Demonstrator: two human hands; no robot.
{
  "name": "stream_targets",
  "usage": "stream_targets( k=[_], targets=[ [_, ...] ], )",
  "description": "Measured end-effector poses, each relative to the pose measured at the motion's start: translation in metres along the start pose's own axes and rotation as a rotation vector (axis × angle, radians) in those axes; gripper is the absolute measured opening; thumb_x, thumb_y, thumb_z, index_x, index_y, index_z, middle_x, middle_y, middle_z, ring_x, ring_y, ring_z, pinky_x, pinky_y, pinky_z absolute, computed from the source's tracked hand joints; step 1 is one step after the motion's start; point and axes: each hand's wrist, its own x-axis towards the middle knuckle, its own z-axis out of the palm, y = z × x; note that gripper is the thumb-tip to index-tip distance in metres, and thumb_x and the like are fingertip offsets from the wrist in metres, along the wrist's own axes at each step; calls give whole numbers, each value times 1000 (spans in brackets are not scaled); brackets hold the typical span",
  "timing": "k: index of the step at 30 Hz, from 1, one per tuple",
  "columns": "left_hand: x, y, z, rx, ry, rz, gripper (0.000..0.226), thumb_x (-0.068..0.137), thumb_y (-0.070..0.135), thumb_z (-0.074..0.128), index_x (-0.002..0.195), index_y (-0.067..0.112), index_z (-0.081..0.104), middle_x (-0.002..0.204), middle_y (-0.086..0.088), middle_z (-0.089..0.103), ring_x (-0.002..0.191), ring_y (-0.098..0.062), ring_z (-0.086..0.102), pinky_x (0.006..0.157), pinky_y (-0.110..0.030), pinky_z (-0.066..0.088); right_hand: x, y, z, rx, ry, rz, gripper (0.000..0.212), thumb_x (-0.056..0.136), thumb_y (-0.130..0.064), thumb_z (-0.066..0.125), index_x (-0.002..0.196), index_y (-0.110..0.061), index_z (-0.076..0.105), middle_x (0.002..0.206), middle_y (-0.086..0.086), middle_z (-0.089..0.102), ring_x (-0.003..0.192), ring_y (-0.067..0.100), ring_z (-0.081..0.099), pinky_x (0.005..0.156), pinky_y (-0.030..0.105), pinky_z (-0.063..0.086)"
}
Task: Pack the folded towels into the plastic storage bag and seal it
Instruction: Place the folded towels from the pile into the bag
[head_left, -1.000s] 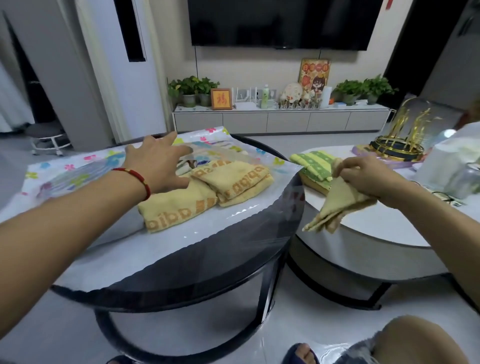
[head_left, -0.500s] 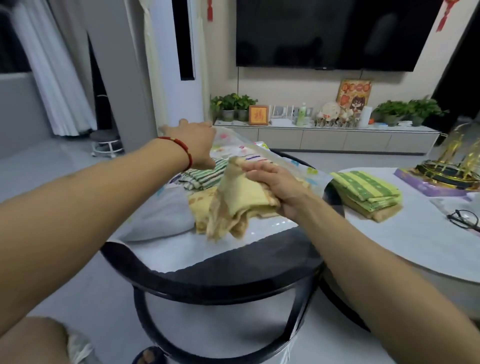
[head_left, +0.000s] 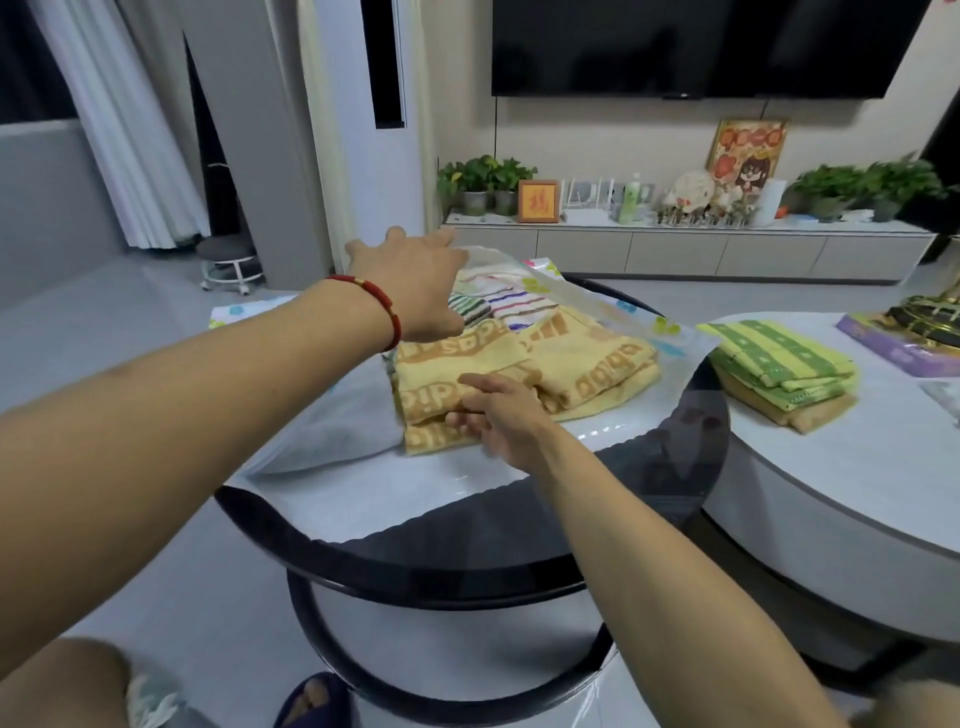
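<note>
On round table (head_left: 519, 545), two yellow towels (head_left: 519, 364), one bag (head_left: 670, 332)

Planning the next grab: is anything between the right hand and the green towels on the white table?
Nothing visible. The right hand rests on the yellow towels; the green towels lie apart on the white table, with open space between.

We reach both bare arms forward across the frame. Our left hand (head_left: 415, 280) is stretched farthest out, palm down, fingers straight and slightly spread, with a red bracelet (head_left: 374, 306) round the wrist. Our right hand (head_left: 498, 415) sits nearer and lower, palm down, fingers extended and relaxed, pointing left. Both forearms slant in from the lower corners, well apart.
</note>
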Motion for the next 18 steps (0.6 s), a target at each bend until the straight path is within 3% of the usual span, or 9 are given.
stream_targets(
  k=[6,8,10,12,14,16,18],
  targets=[
    [2,18,19,9,62,122,68,85,49,61,148,39,37,165,1,19,140,-42,29,101,-71,36,-35,-46,-79,-758,-87,-191,32,96,-14,56,119,-24,76,86,4,80,56,17,69,41,25,46],
    [6,28,26,4,97,167,66,84,50,62,146,40,40,166,1,14,145,-41,16,103,-71,33,-55,-64,-131,-877,-190,-85,25,99,-21,60,119,-24,75,95,4,80,58,16,68,42,22,47],
    [12,43,32,15,131,209,63,83,50,62,143,40,45,167,1,10,148,-41,8,105,-72,30,-77,-79,-188,-904,-179,35,19,101,-24,64,114,-16,75,95,7,80,56,18,64,44,22,49],
    [20,61,38,34,146,250,60,83,49,62,141,39,49,167,1,8,149,-42,6,106,-73,27,-90,-87,-242,-1015,-3,59,19,99,-23,67,100,-6,77,85,12,76,54,19,61,45,24,48],
    [28,80,44,40,155,277,59,83,49,62,140,37,50,167,1,8,149,-42,6,107,-74,24,-89,-90,-287,-1205,303,15,25,97,-22,65,89,-2,76,80,17,75,54,23,62,48,30,51],
    [36,95,50,48,167,290,61,83,48,62,140,35,50,167,1,8,149,-42,5,107,-75,23,-73,-87,-318,-1366,599,-74,42,93,-37,52,92,-4,77,87,20,77,71,36,69,67,39,60],
    [43,106,56,51,184,298,60,82,47,62,140,33,51,167,-1,10,149,-41,5,107,-75,23,-52,-81,-333,-1509,686,-132,60,87,-52,40,116,-14,76,120,23,71,105,44,64,96,49,54]
  ],
)
